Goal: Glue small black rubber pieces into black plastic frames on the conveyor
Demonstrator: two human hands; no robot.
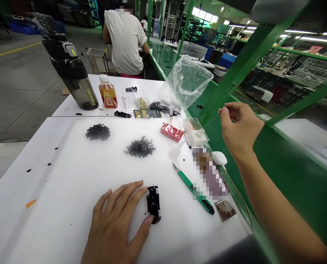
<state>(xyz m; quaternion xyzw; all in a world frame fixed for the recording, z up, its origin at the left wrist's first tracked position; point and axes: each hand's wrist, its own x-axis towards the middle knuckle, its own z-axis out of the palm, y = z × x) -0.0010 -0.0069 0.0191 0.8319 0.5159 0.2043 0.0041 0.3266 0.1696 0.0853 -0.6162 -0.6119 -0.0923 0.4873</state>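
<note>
**Left hand** (112, 223), bottom centre: resting on the board, fingers extended and spread. The thumb tip presses the lower end of a **black perforated part** (153, 204), and the index fingertip sits at its upper end, so the part is bracketed and steadied against the surface.

**Right hand** (241, 128), raised at right, off the board: thumb and forefinger closed in a pinch on a **thin filament** (215, 119), which is held up against the green backdrop, apparently for a good view of it.

**White work board** (39, 205): occupies the lower left and centre. Its right edge runs along a **green bench** (284, 176).

- **Two heaps of small black pieces** (97, 132) (140, 147), mid-board: well apart, both within reach.
- **Green utility knife** (193, 189): just right of the black part, blade toward the upper left.
- **White computer mouse** (219, 158): near the board's right edge.
- **Red packet** (172, 132) and **clear plastic tray** (196, 131): upper right of the board, side by side.

**Room for moving:** a broad stretch of white board lies left of the left hand.
</note>
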